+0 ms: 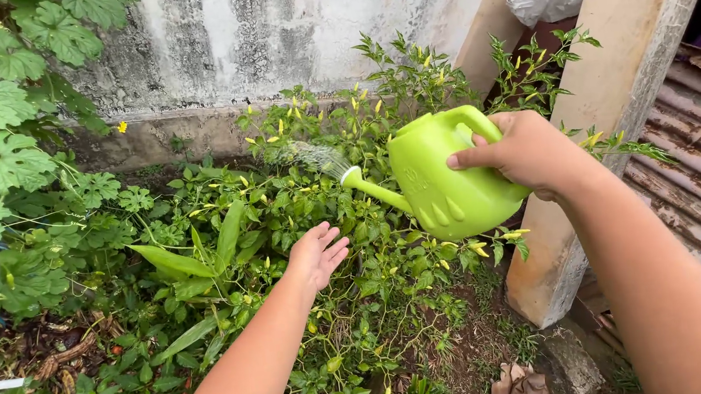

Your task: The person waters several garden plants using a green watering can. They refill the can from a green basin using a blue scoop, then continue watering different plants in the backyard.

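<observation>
Right hand (526, 151) wrapped tight around the handle of the lime-green watering can (441, 177) at centre frame — best kept tilted gently, spray over the chilli plants (345, 122). Long axis toward 10 o'clock, rose (350, 175) leading. Left hand (317, 254) at 7 o'clock — fingers loosely spread, empty.

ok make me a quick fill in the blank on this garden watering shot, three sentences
1. The right hand holds a lime-green ____ by its handle.
2. Water sprays from the spout onto plants bearing small ____ peppers.
3. The left hand is open, its palm facing ____ over the leaves.

Missing words: watering can; yellow; down
</observation>
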